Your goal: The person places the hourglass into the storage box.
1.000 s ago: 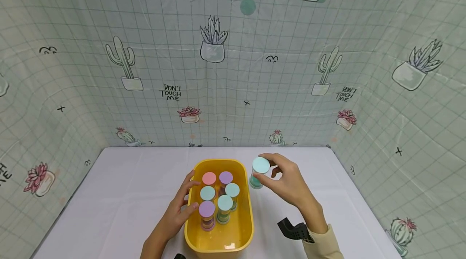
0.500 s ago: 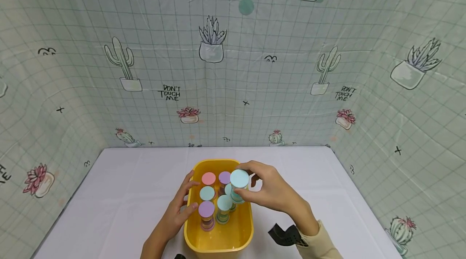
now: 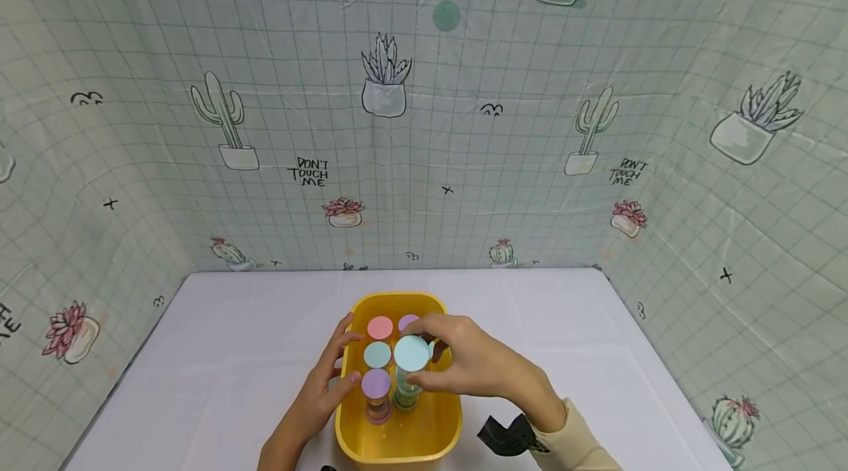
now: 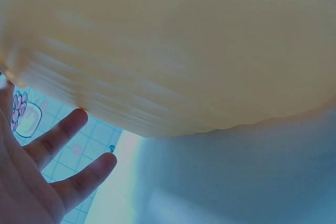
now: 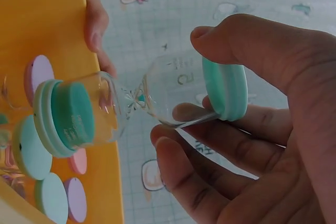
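Observation:
My right hand [image 3: 477, 360] pinches an hourglass [image 3: 412, 353] by its pale teal top cap, thumb on one side and fingers on the other. In the right wrist view the hourglass [image 5: 76, 111] has clear glass, and teal sand lies in the bulb away from the hand. It hangs upright over a yellow bin [image 3: 411, 441], above another teal-capped hourglass [image 3: 406, 402]. At the bin's left side, my left hand [image 3: 321, 386] rests on the rim with thumb and forefinger over it. In the left wrist view its other fingers [image 4: 86, 179] spread straight along the outer wall.
Standing in the bin are a pink-capped hourglass [image 3: 380, 328], two purple-capped ones [image 3: 376, 384] and another teal one [image 3: 377, 355]. The right hand partly covers others. A white cloth [image 3: 238, 368] covers the table, and a cactus-print sheet [image 3: 424, 147] hangs around behind.
My right hand has carried the hourglass leftward from beside the bin, over its right rim, to above the middle of the bin. The left hand has stayed at the rim.

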Tool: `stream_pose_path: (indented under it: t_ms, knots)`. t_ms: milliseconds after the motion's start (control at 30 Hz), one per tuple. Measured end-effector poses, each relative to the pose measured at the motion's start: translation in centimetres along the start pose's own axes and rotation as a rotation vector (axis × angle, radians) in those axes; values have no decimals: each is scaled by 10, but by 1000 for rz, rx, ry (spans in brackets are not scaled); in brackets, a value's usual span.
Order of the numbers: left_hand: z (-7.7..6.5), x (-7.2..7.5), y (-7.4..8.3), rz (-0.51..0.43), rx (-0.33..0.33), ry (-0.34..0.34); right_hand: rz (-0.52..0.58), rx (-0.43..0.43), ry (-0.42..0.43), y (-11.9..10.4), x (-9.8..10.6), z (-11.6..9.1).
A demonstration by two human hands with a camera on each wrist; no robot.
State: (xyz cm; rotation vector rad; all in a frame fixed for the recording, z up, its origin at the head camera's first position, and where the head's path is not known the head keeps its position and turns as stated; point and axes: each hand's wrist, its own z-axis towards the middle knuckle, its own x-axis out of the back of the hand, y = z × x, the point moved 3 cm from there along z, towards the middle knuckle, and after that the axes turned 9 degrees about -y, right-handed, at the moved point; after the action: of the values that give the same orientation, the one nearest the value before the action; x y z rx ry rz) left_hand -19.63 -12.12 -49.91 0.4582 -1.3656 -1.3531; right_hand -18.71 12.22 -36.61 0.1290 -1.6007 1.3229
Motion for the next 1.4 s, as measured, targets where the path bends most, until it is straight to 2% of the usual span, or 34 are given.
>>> stream_pose_path:
  t_ms: [267,633,1033,1233,1400]
  knots:
    - [-1,1,-1,24,-14,2,42,-18,-113,-4,-7,8]
    - [-2,1,-2,27,-21,3,-50,19,-297,-6,-20,19]
    - [-3,1,-3,34,-53,-4,-247,32,-493,-4,-37,36]
    - [-2,2,-4,34,-44,-18,-259,-9,-572,-1,-42,44]
    - [-1,3,-3,30,-39,-21,-263,-10,-648,1,-46,52]
